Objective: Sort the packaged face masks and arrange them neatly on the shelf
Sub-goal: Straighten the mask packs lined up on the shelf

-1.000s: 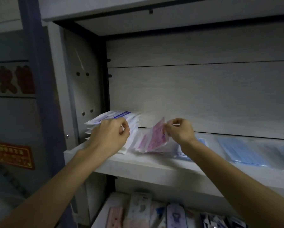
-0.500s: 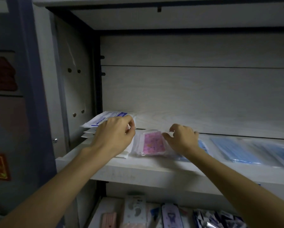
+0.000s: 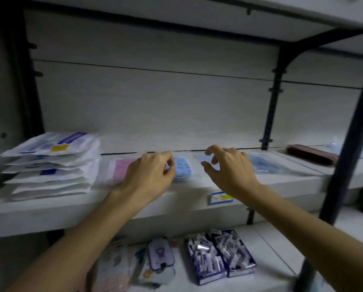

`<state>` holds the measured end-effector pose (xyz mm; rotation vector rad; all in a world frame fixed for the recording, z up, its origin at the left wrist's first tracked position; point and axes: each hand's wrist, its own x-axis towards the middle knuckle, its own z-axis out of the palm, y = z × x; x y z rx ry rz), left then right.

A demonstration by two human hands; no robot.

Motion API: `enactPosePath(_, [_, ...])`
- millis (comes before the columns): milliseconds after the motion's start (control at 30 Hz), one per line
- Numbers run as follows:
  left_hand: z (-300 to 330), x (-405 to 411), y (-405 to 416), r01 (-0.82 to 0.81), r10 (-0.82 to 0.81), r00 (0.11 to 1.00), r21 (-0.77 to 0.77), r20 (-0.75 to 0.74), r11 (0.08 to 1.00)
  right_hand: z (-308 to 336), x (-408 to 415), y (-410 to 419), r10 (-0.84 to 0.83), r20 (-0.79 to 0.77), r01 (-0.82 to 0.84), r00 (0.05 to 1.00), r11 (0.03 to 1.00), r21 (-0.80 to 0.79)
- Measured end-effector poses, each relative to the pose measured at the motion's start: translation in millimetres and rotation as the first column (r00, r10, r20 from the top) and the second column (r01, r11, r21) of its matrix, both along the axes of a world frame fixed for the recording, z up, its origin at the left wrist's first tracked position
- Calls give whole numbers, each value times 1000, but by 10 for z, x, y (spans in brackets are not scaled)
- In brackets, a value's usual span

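Observation:
On the white shelf (image 3: 71, 209) a stack of white mask packs (image 3: 50, 163) lies at the left. Beside it sits a pink mask pack (image 3: 120, 167), then a blue patterned mask pack (image 3: 182, 169), then a pale blue pack (image 3: 204, 158) and a clear pack of blue masks (image 3: 264, 165). My left hand (image 3: 151, 175) hovers over the pink pack, and its curled thumb and fingers pinch the left edge of the blue patterned pack. My right hand (image 3: 229, 167) hangs over the pale blue pack with its fingers spread and bent, holding nothing.
A dark red stack (image 3: 311, 157) lies far right on the shelf. A black bracket post (image 3: 344, 144) stands at the right front. A price label (image 3: 220, 198) is on the shelf edge. Two boxes of small sachets (image 3: 218, 256) and carded items (image 3: 160, 256) sit on the shelf below.
The view has swung right. My left hand left the white stack and moved right to the blue patterned pack. My right hand let go of the pink pack, which now lies flat, and moved right.

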<state>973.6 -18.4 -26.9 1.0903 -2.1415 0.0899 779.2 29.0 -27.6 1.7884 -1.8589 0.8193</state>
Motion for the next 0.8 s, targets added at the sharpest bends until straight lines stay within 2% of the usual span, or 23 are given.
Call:
enactPosePath(300, [94,-964,386,118,-118,993,-11,19,993,66,-906,693,-65,4,64,998,995,70])
enactPosePath(800, [-163,-3507,1557,354,-354,934,25,39,935,-29,-3343,2226,-162,79,149,984,978,145])
